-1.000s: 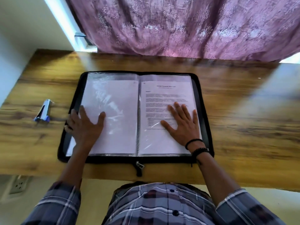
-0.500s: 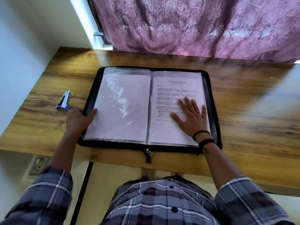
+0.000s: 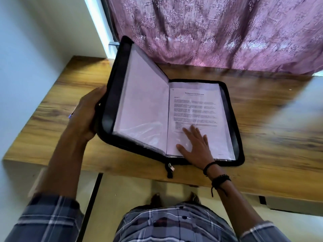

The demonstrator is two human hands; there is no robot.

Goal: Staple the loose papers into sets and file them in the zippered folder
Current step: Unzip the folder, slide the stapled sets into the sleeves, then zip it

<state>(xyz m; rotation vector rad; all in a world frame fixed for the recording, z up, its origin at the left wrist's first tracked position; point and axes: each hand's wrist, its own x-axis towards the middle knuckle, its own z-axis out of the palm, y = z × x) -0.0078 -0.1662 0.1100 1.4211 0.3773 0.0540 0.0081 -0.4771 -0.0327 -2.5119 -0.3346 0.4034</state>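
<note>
While left hand (image 3: 85, 114) grips folder (image 3: 111, 102), right hand (image 3: 195, 147) flat, wooden desk (image 3: 272, 130), purple curtain (image 3: 209, 32) behind

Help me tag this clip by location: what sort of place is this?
Likely a home room or small office, at a window-side desk: a wooden desk, a purple patterned curtain hanging right behind it, and a zippered folder of papers on it.

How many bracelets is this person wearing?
2, both on the wrist of the right hand: a thin black band nearest the hand, a thicker beaded bracelet just behind it. The left forearm looks bare; its sleeve might hide more.
</note>
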